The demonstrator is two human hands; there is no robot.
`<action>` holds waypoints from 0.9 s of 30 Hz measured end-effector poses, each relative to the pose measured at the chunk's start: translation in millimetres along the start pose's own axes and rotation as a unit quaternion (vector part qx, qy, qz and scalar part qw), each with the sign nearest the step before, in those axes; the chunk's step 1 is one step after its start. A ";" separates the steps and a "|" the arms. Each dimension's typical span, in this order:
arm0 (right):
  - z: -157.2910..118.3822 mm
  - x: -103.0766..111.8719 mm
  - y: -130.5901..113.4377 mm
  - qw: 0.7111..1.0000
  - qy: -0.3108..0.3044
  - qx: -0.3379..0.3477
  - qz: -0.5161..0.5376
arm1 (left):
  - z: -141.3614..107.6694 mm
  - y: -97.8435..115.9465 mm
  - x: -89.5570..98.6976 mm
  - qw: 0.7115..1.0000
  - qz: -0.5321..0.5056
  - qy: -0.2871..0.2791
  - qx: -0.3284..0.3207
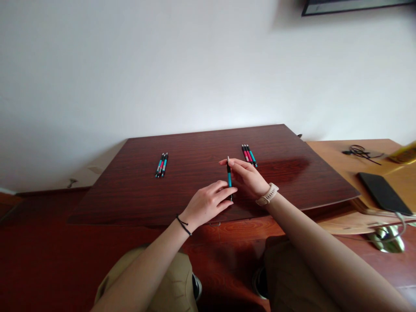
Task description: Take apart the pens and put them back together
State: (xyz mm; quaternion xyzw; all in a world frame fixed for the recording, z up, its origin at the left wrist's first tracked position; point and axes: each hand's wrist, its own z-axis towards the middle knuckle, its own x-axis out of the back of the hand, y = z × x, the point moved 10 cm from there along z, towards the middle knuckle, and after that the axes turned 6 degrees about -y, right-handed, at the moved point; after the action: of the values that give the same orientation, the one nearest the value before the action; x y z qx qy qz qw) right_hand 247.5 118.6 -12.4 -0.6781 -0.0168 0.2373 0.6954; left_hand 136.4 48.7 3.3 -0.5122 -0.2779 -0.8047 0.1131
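Note:
A blue and black pen (229, 178) is held between my two hands, over the near part of the dark wooden table (195, 151). My left hand (214, 198) grips its lower end with thumb and fingers. At the upper end, my right hand (245, 173) pinches the pen near its black and silver tip. Just beyond my right hand lies a row of several pens (248, 154), pink and blue with black parts. Another small group of pens (161, 165), blue and pink, rests farther left on the tabletop.
On the right stands a lighter wooden table (325, 160) carrying a black phone-like slab (385, 193) with a pale cable, a coiled black cable (360, 151) and a yellow object (404, 154). Behind is a white wall (195, 65). My knees are below the near edge.

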 end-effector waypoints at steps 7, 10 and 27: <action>3.8 19.3 1.8 0.995 0.062 0.009 -0.079 | 2.7 1.7 4.3 0.999 -0.046 0.008 0.009; 2.9 42.0 -5.3 0.987 0.114 0.031 -0.113 | 7.4 -0.5 5.2 0.999 -0.042 0.013 0.016; -22.4 169.6 -51.0 0.897 0.233 0.093 -0.363 | 112.8 -33.1 -29.9 0.999 0.037 -0.009 0.038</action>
State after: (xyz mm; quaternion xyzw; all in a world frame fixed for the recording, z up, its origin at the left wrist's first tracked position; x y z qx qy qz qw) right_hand 421.2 159.2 -16.3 -0.5933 -0.0768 -0.1960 0.7770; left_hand 220.3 136.3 2.0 -0.5244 -0.2898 -0.7846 0.1595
